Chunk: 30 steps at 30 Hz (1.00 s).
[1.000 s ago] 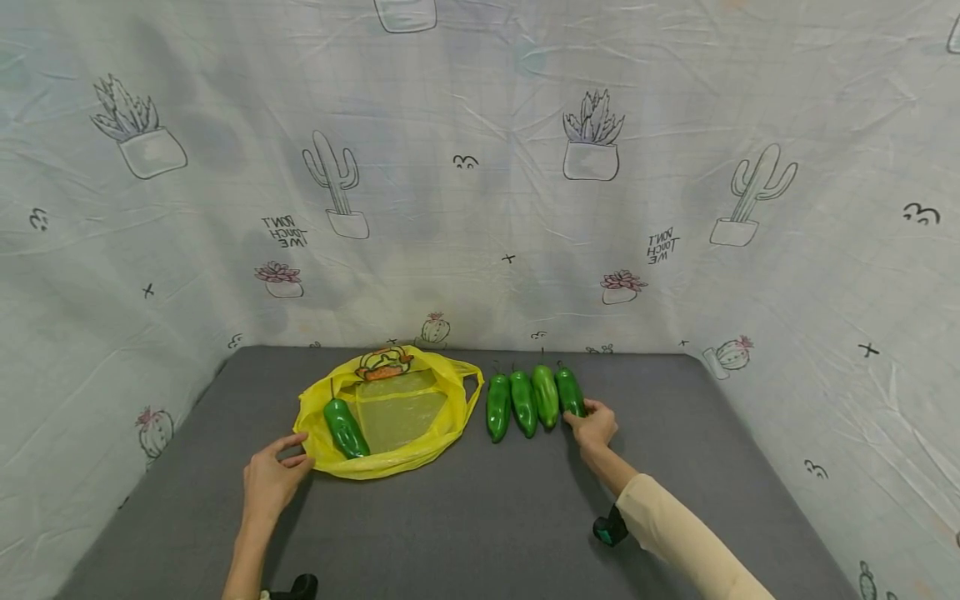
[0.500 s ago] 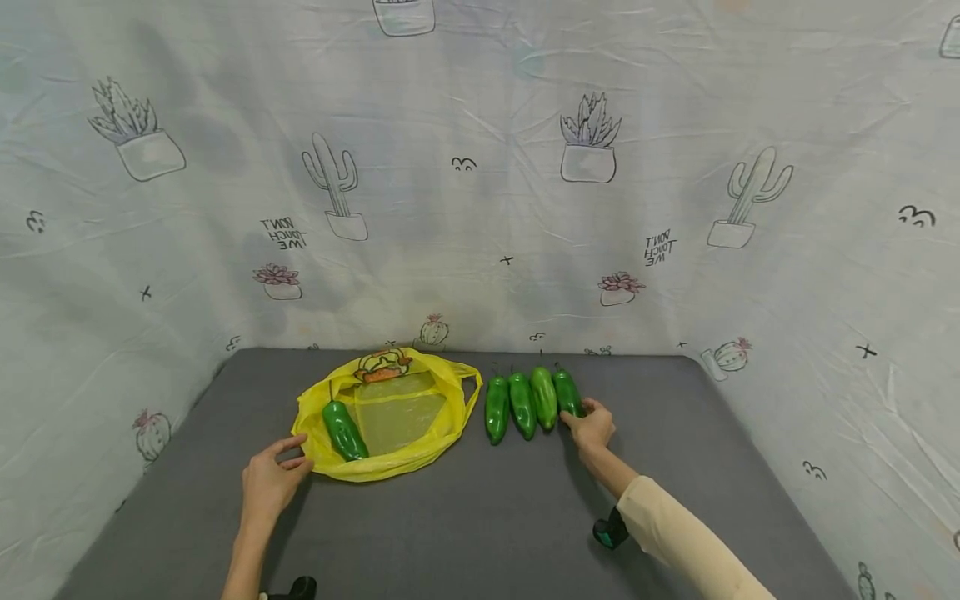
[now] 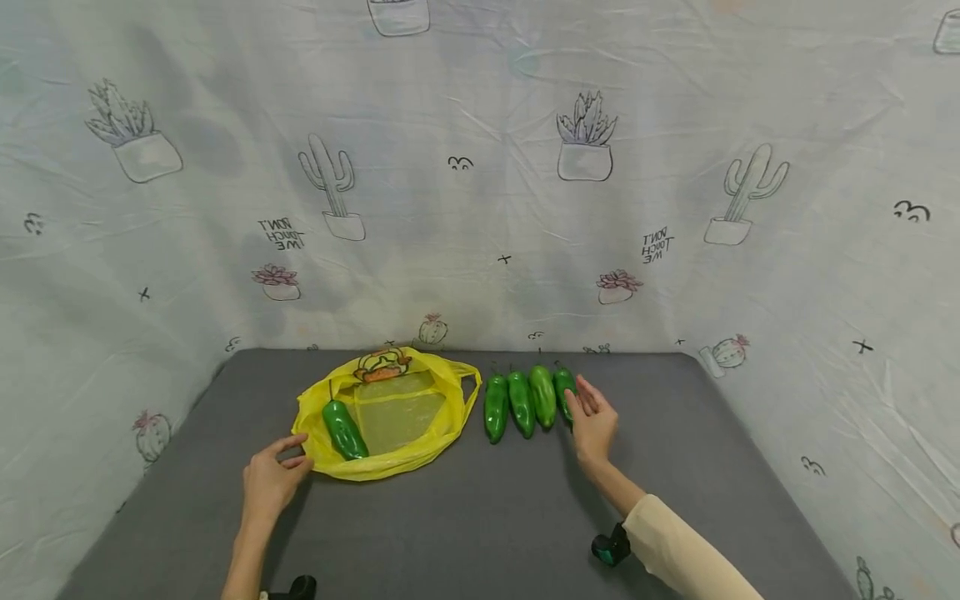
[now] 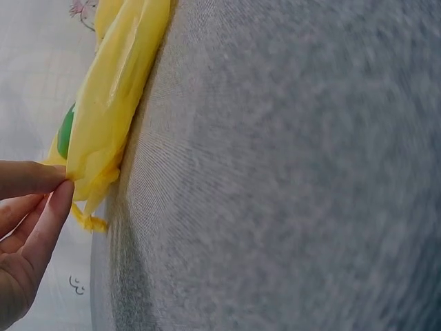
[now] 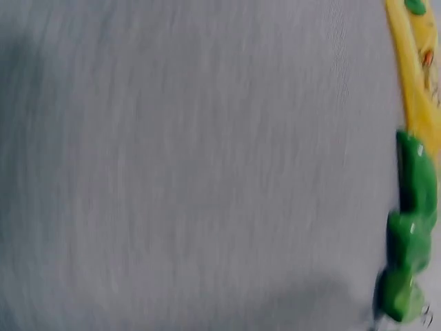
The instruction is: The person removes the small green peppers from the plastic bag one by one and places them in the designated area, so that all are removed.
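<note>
A yellow plastic bag lies spread with its mouth facing up, a green pepper inside at its left. My left hand pinches the bag's left edge between thumb and fingertips, as the left wrist view confirms at the bag's rim. Right of the bag, several green peppers lie side by side in a row. My right hand is over the right side of the rightmost pepper, its fingers fairly straight and partly covering it. Whether they touch it is hard to tell.
A grey cloth-covered table carries everything. Behind it hangs a pale sheet printed with cacti. In the right wrist view, peppers and part of the bag show along the right edge; the hand itself is out of that frame.
My right hand has shifted up from the lower end of the rightmost pepper, and its fingers have straightened. That pepper stays in the row. The left hand keeps its place on the bag.
</note>
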{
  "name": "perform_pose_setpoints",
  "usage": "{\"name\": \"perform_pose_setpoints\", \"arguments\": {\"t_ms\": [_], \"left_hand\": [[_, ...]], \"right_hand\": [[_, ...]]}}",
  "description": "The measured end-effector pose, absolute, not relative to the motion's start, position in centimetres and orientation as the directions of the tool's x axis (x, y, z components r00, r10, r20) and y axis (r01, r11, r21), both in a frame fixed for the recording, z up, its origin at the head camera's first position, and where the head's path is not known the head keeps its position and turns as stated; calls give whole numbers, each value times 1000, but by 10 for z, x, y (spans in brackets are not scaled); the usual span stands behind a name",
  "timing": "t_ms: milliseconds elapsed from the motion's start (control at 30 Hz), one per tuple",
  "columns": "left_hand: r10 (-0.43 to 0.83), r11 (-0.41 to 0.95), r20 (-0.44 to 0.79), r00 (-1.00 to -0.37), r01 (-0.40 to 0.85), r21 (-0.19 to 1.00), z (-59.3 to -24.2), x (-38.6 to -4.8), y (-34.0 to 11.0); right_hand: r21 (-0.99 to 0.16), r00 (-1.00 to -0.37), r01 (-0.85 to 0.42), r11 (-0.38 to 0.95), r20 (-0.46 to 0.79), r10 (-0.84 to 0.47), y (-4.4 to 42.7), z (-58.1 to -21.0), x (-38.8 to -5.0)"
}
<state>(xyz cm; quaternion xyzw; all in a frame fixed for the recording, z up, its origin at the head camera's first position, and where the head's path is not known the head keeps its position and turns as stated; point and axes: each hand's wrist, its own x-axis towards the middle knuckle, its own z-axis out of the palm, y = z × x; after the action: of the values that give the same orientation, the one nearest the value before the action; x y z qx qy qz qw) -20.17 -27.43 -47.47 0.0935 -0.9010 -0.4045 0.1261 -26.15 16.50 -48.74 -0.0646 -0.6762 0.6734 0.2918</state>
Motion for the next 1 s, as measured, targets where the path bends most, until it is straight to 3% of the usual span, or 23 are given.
{"name": "perform_pose_setpoints", "arguments": {"t_ms": [233, 400, 1000], "left_hand": [[-255, 645, 133, -958, -65, 761, -471, -203, -271], [-260, 645, 141, -955, -63, 762, -471, -203, -271], [-265, 636, 156, -952, -51, 770, -472, -200, -273]], "right_hand": [[-937, -854, -350, 2, 320, 409, 134, -475, -242], [-935, -858, -352, -37, 306, 413, 117, -491, -246], [-933, -932, -310, -181, 261, 251, 45, -490, -236]]}}
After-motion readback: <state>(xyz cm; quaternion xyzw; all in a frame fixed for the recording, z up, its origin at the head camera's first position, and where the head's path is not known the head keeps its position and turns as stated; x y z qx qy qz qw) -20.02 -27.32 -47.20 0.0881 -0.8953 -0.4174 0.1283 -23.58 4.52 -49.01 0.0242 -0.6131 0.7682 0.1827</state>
